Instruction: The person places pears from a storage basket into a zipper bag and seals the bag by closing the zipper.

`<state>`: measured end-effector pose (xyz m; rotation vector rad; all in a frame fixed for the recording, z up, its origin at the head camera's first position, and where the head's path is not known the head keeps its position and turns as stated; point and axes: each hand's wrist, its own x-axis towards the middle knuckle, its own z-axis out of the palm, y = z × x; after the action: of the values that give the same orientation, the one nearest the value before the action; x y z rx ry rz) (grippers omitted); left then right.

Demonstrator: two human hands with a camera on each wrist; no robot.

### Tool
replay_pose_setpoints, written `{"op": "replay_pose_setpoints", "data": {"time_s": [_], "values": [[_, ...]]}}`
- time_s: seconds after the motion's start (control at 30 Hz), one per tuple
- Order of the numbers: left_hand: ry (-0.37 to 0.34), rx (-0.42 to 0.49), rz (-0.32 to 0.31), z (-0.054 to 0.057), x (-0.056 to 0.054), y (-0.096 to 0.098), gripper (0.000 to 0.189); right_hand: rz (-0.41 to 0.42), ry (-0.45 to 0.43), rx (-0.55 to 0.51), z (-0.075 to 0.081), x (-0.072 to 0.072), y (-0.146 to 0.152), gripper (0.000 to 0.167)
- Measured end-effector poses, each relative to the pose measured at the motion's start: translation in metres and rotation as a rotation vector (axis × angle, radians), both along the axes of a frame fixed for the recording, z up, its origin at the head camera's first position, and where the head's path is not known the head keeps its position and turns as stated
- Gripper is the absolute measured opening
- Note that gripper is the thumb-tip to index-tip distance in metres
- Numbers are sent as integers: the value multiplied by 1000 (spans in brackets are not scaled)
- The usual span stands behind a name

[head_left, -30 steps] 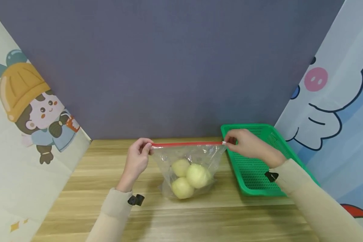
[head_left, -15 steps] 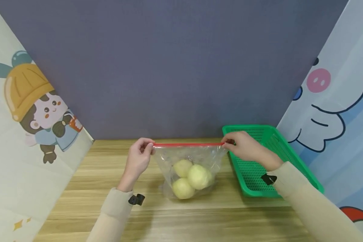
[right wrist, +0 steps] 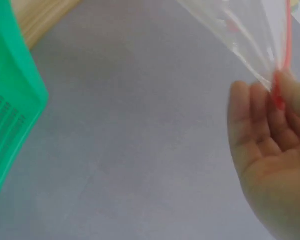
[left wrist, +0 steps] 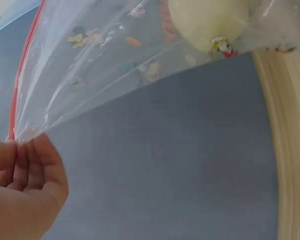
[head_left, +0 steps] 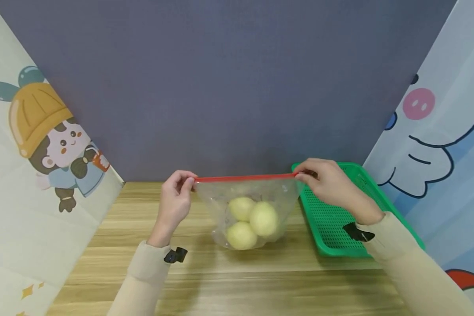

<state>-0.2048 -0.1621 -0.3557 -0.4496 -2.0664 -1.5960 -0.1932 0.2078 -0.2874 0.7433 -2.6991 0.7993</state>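
A clear zip bag (head_left: 217,197) with a red zip strip (head_left: 246,178) hangs between the two hands. Its top edge is stretched taut, and small cartoon prints show on the plastic in the left wrist view. Several round, pale yellow-green fruits (head_left: 263,218) lie bunched at the bottom of the bag. The left hand (head_left: 174,204) pinches the left end of the strip between thumb and fingers. At the other end, the right hand (head_left: 333,186) pinches the corner; in the right wrist view a red tip of the strip (right wrist: 277,95) shows at the thumb.
A green perforated plastic basket (head_left: 328,253) stands to the right on the wooden table (head_left: 237,289), partly behind the right hand and forearm. A grey-blue panel (head_left: 229,87) rises behind the table. Cartoon-printed sheets (head_left: 430,145) flank both sides.
Both hands have risen slightly with the bag, and the fruits have moved up with it. The white piece seen near the right fingertips one second ago no longer shows.
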Motion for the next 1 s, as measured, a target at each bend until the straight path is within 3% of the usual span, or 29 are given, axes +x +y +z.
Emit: {"op": "replay_pose_setpoints", "data": {"time_s": [0.2, 0.47, 0.73, 1.0], "values": [[-29, -90, 9, 4, -4, 4, 12, 3, -8, 7, -6, -2, -1, 13], [-85, -92, -13, 7, -18, 4, 12, -42, -52, 4, -6, -15, 3, 16], [-158, -102, -6, 6, -52, 5, 14, -81, -63, 8, -6, -45, -2, 18], [-167, -126, 17, 8, -79, 10, 16, -140, -110, 3, -8, -69, -6, 23]]}}
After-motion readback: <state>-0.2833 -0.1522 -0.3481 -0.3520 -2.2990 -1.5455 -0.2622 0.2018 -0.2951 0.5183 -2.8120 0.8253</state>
